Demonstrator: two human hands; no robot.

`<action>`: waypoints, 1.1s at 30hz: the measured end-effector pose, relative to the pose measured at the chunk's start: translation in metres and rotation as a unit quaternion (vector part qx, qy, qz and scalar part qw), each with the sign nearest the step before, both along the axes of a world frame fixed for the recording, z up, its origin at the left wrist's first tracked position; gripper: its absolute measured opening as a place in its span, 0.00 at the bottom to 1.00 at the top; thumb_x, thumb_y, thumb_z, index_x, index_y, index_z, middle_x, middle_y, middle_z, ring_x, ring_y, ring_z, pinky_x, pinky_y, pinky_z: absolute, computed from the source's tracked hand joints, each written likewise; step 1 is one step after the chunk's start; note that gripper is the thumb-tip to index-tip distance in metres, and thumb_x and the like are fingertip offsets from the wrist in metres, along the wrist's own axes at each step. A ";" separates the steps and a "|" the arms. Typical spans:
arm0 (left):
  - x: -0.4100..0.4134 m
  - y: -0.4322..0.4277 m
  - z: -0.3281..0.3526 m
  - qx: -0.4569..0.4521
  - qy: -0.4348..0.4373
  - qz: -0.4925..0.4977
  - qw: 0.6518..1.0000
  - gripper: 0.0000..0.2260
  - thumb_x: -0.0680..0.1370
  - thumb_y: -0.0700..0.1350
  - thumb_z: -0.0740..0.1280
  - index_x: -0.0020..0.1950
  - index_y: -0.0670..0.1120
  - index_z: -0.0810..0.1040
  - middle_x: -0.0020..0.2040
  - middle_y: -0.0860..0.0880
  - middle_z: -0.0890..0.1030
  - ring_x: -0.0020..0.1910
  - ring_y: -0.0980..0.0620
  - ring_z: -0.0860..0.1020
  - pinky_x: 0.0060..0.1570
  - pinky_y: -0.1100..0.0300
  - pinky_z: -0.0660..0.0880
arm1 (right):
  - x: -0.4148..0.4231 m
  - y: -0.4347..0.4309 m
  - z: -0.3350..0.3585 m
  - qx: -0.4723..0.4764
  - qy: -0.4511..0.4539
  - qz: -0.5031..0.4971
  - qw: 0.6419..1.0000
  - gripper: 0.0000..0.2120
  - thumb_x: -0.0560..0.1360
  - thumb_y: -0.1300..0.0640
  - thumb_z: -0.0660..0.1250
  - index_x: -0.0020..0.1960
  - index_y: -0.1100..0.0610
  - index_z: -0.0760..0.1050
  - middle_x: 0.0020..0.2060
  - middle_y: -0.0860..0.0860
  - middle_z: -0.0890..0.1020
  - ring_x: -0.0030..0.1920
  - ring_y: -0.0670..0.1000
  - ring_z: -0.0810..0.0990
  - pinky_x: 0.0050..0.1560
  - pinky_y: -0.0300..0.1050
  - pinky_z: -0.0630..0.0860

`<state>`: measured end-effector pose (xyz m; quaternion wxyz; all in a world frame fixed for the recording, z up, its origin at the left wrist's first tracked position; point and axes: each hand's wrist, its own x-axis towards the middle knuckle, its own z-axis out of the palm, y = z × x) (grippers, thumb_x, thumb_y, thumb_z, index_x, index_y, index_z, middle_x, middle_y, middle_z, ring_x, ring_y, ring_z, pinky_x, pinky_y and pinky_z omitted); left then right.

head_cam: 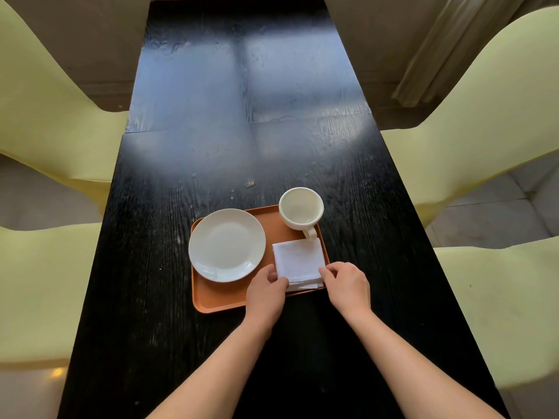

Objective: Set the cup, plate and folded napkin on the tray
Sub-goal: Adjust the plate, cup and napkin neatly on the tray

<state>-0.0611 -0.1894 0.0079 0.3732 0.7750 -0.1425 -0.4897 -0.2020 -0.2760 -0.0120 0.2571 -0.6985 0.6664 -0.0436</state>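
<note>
Pinching the near corners of the folded napkin (298,263), left hand (265,293) and right hand (348,285) settle it on the orange tray (217,300) beside plate (227,245) and cup (301,208), where a careless release could likely unfold it.

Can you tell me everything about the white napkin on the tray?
The napkin is plain white cloth, folded into a neat square with layered edges showing at its near side. It lies flat on the near right part of the orange tray, just below the cup's handle and right of the plate. The left hand touches its near left corner and the right hand its near right corner.
</note>
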 end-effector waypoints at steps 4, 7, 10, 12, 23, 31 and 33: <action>-0.005 -0.005 0.000 -0.024 -0.001 -0.025 0.999 0.15 0.76 0.42 0.64 0.61 0.54 0.80 0.48 0.63 0.81 0.46 0.64 0.77 0.41 0.66 0.71 | 0.007 -0.006 -0.001 -0.003 0.017 -0.012 1.000 0.10 0.79 0.50 0.69 0.54 0.53 0.84 0.47 0.48 0.84 0.43 0.45 0.77 0.41 0.39 0.71; -0.006 -0.006 0.002 -0.035 -0.017 -0.051 0.998 0.14 0.76 0.41 0.64 0.58 0.55 0.80 0.47 0.61 0.81 0.47 0.62 0.79 0.40 0.67 0.71 | 0.006 -0.010 0.001 -0.009 0.021 -0.019 1.000 0.09 0.79 0.51 0.69 0.53 0.53 0.84 0.47 0.48 0.83 0.42 0.45 0.75 0.37 0.38 0.67; -0.004 -0.001 0.001 -0.035 -0.092 -0.091 0.991 0.18 0.76 0.43 0.64 0.66 0.53 0.76 0.56 0.56 0.78 0.53 0.57 0.77 0.51 0.62 0.74 | 0.005 -0.009 0.001 -0.006 0.017 -0.015 1.000 0.09 0.78 0.51 0.70 0.54 0.53 0.84 0.48 0.49 0.83 0.43 0.45 0.76 0.39 0.38 0.69; -0.003 0.005 -0.002 -0.021 -0.160 -0.150 0.975 0.23 0.76 0.44 0.66 0.71 0.50 0.71 0.63 0.51 0.73 0.61 0.53 0.74 0.62 0.59 0.71 | 0.005 -0.009 0.001 -0.001 0.013 -0.004 1.000 0.09 0.78 0.51 0.70 0.55 0.53 0.84 0.49 0.49 0.84 0.44 0.45 0.78 0.42 0.39 0.71; 0.011 0.034 -0.013 -0.088 -0.440 -0.431 0.783 0.25 0.74 0.42 0.65 0.71 0.47 0.71 0.75 0.46 0.67 0.76 0.45 0.61 0.65 0.51 0.71 | -0.013 0.003 0.010 -0.075 -0.020 0.115 0.990 0.20 0.76 0.52 0.73 0.67 0.51 0.75 0.49 0.49 0.78 0.50 0.49 0.75 0.44 0.42 0.74; 0.018 0.040 -0.022 -0.024 -0.426 -0.522 0.739 0.30 0.76 0.46 0.58 0.79 0.47 0.56 0.80 0.48 0.58 0.79 0.44 0.53 0.68 0.47 0.66 | -0.018 0.007 0.005 -0.088 0.007 0.176 0.980 0.07 0.78 0.57 0.71 0.53 0.57 0.85 0.45 0.48 0.79 0.46 0.48 0.76 0.45 0.44 0.79; 0.017 0.040 -0.022 -0.020 -0.423 -0.524 0.739 0.30 0.77 0.46 0.58 0.79 0.47 0.55 0.80 0.48 0.57 0.79 0.44 0.53 0.69 0.47 0.66 | -0.016 0.007 0.005 -0.088 0.015 0.175 0.981 0.07 0.78 0.57 0.70 0.52 0.57 0.86 0.44 0.49 0.79 0.45 0.48 0.76 0.44 0.44 0.80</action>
